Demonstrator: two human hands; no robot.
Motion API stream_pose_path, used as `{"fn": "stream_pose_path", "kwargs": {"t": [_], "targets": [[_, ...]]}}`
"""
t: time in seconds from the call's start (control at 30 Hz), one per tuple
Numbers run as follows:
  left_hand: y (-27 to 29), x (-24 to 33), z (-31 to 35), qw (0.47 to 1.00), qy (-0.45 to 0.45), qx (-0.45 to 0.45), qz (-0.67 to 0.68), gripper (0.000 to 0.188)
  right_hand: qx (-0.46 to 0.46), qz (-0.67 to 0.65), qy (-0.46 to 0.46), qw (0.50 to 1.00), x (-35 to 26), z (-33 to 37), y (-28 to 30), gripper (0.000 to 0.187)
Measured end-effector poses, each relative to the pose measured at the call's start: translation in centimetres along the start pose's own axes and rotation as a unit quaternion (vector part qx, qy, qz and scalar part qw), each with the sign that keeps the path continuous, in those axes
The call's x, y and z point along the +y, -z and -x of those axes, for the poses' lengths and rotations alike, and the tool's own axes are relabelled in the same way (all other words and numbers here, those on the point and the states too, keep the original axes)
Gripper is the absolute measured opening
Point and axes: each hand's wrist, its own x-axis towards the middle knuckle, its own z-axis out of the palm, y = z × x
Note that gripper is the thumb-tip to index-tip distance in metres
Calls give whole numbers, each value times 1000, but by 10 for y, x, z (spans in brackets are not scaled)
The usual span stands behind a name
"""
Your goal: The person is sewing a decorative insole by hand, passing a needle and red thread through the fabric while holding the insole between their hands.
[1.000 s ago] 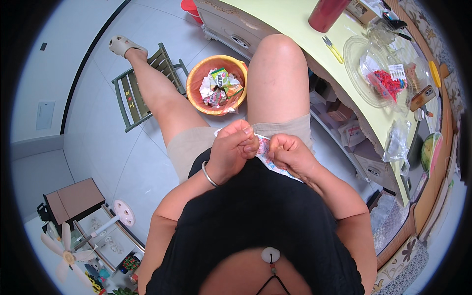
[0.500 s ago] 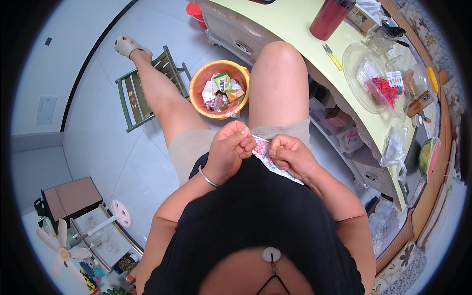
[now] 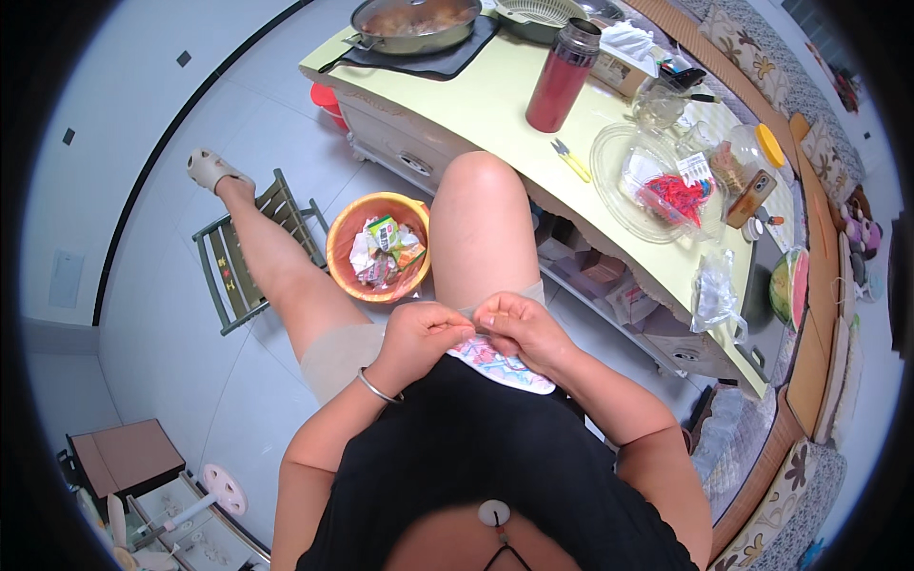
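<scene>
Above my lap, my left hand (image 3: 425,341) is closed in a pinch, its fingertips meeting those of my right hand (image 3: 522,328). The right hand is pinched too, thumb against curled fingers. Whatever lies between the fingertips is too small or hidden to make out. Just below the hands, a pink, blue and white patterned cloth (image 3: 505,369) with a white edge rests against my black top. Part of that cloth is covered by the right hand. A metal bangle circles my left wrist.
Beyond my knees stands an orange basket (image 3: 335,249) holding wrappers. My left leg reaches over a folding stool (image 3: 240,259). On the yellow table (image 3: 457,119) are yellow-handled snips (image 3: 571,160), a red thermos (image 3: 562,81), a clear tray (image 3: 609,186) with red threads, a phone (image 3: 751,198) and a lidded pan (image 3: 414,33).
My view has shifted, bringing the pan into sight. The hands, apart before, have come together at the fingertips, and more of the patterned cloth shows.
</scene>
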Motion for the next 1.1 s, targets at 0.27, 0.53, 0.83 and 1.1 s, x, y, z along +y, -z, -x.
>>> {"fn": "stream_pose_path", "kwargs": {"t": [0.27,0.53,0.83,1.1], "targets": [[3,-3,-3,1000,-2,11,13,10,138,259,204,934,-2,-11,12,6],[-13,33,5,976,51,-131,165,8,172,265,212,925,-3,-10,22,4],[-19,27,5,982,-133,-118,-59,8,212,407,318,829,0,-22,21,13],[-3,16,10,998,-20,-55,-16,7,319,471,395,722,-43,-36,72,13]]}}
